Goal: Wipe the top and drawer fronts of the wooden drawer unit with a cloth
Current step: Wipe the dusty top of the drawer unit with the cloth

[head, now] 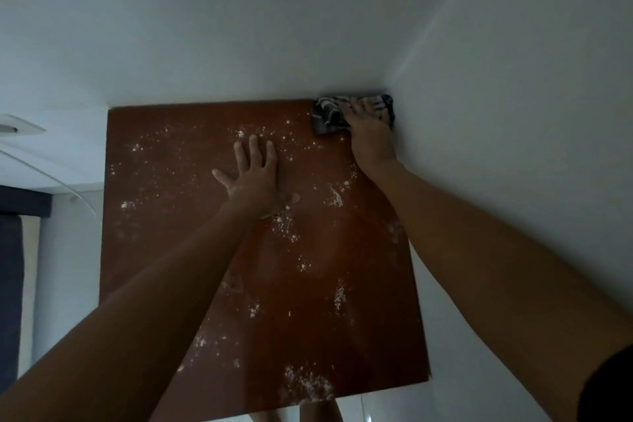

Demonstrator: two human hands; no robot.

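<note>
The reddish-brown wooden top of the drawer unit (178, 216) fills the middle of the view, speckled with white dust and crumbs. My right hand (368, 128) presses a dark striped cloth (330, 111) flat onto the far right corner of the top, against the wall. My left hand (255, 175) lies flat on the wood near the middle, fingers spread, holding nothing. The drawer fronts are hidden below the top's near edge.
White walls (513, 113) close in behind and to the right of the unit. At the far left are a white object with a thin cable (20, 128) and dark fabric (10, 301). Feet (318, 413) and a pale floor show below the near edge.
</note>
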